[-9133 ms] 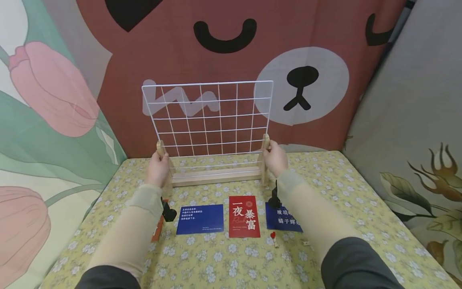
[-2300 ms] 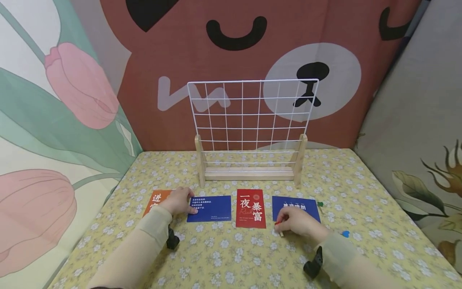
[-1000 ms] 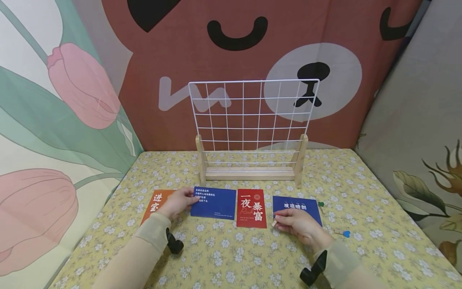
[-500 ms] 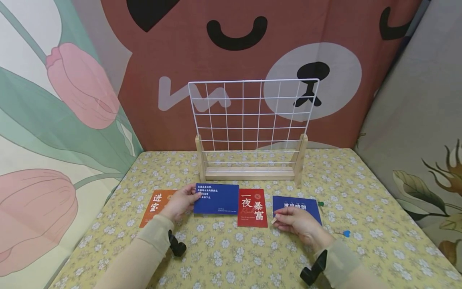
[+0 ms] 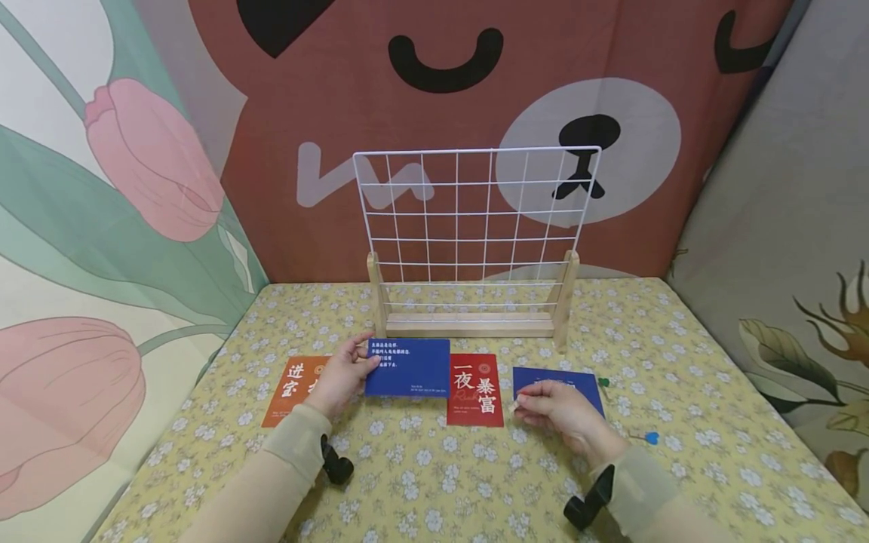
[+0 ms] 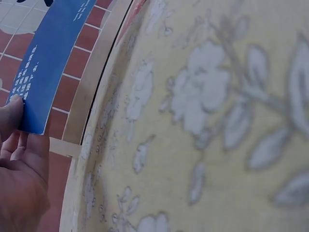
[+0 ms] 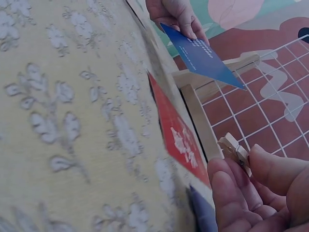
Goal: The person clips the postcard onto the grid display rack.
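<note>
Left hand [image 5: 339, 377] pinches the blue card [image 5: 409, 367], lifted off the worktop at frame centre. Right hand [image 5: 553, 411] holds a wooden clip [image 7: 235, 151]. The wire grid [image 5: 475, 215] is bare; nothing clipped yet.

held card [image 5: 408, 367]: dark blue, small white writing
clip [image 7: 235, 152]: pale bare wood
middle card [image 5: 475, 390]: red, white characters
card left of the red card [image 5: 288, 390]: orange, white characters
card right of the red card [image 5: 584, 382]: dark blue
grid [image 5: 475, 215]: white wire, pale wooden stand
tabletop [image 5: 434, 483]: yellow cloth, small white flowers
backdrop [image 5: 434, 83]: reddish-brown, black-and-white bear face
</note>
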### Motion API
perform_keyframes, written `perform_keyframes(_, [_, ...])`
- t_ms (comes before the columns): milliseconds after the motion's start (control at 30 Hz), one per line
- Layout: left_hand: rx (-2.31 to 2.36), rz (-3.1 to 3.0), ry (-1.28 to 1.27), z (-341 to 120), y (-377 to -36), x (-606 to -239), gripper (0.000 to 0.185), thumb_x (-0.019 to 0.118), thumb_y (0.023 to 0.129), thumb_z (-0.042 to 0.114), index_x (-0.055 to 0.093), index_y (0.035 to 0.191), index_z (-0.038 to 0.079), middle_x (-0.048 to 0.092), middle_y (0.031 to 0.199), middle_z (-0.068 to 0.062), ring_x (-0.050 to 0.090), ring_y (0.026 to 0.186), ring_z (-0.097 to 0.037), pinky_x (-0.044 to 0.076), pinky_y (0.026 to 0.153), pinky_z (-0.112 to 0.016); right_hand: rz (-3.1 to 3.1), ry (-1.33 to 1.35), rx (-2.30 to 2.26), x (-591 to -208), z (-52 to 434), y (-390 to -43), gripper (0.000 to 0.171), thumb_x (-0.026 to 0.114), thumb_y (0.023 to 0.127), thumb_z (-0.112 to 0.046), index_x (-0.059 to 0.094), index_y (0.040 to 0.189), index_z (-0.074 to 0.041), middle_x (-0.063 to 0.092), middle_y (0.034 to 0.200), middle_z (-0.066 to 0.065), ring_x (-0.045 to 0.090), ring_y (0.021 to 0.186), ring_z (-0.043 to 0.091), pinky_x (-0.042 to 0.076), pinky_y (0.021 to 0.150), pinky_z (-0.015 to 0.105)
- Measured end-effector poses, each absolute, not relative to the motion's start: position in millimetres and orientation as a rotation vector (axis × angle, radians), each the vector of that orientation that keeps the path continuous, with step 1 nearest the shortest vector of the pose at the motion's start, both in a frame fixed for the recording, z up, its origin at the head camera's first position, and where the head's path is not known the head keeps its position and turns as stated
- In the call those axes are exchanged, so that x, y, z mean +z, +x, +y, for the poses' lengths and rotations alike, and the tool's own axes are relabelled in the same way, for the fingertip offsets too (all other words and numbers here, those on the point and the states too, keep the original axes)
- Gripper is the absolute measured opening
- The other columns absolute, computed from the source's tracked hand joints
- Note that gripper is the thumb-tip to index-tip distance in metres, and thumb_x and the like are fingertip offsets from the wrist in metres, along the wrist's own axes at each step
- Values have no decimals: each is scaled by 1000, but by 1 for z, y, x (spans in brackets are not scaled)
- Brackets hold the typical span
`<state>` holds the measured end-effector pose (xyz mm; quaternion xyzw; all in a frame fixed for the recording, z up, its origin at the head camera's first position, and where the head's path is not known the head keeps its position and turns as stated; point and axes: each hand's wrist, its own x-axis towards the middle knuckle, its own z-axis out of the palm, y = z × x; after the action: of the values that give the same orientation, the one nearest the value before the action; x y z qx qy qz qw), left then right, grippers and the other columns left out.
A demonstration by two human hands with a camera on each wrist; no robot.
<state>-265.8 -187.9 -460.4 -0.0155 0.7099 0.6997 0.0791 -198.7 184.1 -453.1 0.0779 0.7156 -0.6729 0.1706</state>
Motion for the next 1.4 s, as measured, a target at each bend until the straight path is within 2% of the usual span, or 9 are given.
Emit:
perform_keyframes(133, [2148, 2144, -70, -186, -267, -457, 51, 57, 97, 7, 42, 143, 21, 51, 103, -11, 65, 91, -23, 57, 73, -39, 2064, 182, -1899, -446, 183, -202, 29, 60, 95, -9, 55, 116, 11, 65, 102, 18, 67, 89, 24, 55, 81, 37])
perform_keyframes(267, [2161, 2176, -64, -184, -269, -454, 51, 58, 97, 8, 39, 143, 14, 50, 105, -12, 63, 95, -24, 56, 76, -39, 2096, 109, -1891, -437, 183, -208, 33, 58, 97, -11, 53, 119, 12, 63, 105, 19, 66, 92, 25, 53, 86, 40])
perform_keyframes(367, [2168, 2186, -54, -182, -271, -452, 51, 58, 97, 9, 37, 143, 11, 49, 105, -12, 62, 95, -23, 56, 74, -36, 2154, 62, -1863, -426, 181, -214, 32, 58, 97, -13, 53, 120, 10, 62, 107, 19, 65, 94, 25, 51, 89, 43])
perform_keyframes(500, [2170, 2223, -46, -179, -276, -445, 48, 59, 96, 9, 39, 140, 9, 49, 102, -8, 58, 86, -18, 52, 67, -30, 2256, -43, -1809, -407, 176, -224, 31, 56, 98, -14, 53, 120, 8, 61, 110, 20, 64, 97, 25, 51, 91, 43])
perform_keyframes(733, [2198, 2298, 1, -175, -285, -427, 40, 61, 94, 7, 43, 131, 11, 50, 97, -5, 57, 78, -15, 51, 63, -27, 2427, -191, -1728, -377, 165, -242, 29, 57, 98, -13, 57, 120, 6, 64, 110, 19, 64, 101, 26, 51, 90, 39])
perform_keyframes(1067, [2236, 2349, 63, -172, -297, -404, 44, 59, 96, 9, 39, 136, 8, 48, 100, -8, 60, 80, -15, 53, 64, -27, 2534, -180, -1626, -347, 151, -255, 32, 63, 95, -26, 61, 118, -4, 67, 108, 10, 63, 102, 26, 52, 88, 40])
perform_keyframes(1400, [2290, 2366, 142, -174, -304, -384, 39, 57, 97, 9, 41, 132, 11, 46, 99, -7, 61, 82, -15, 54, 66, -28, 2594, -271, -1576, -325, 136, -264, 33, 61, 96, -25, 61, 123, -6, 66, 114, 11, 63, 104, 26, 49, 93, 44])
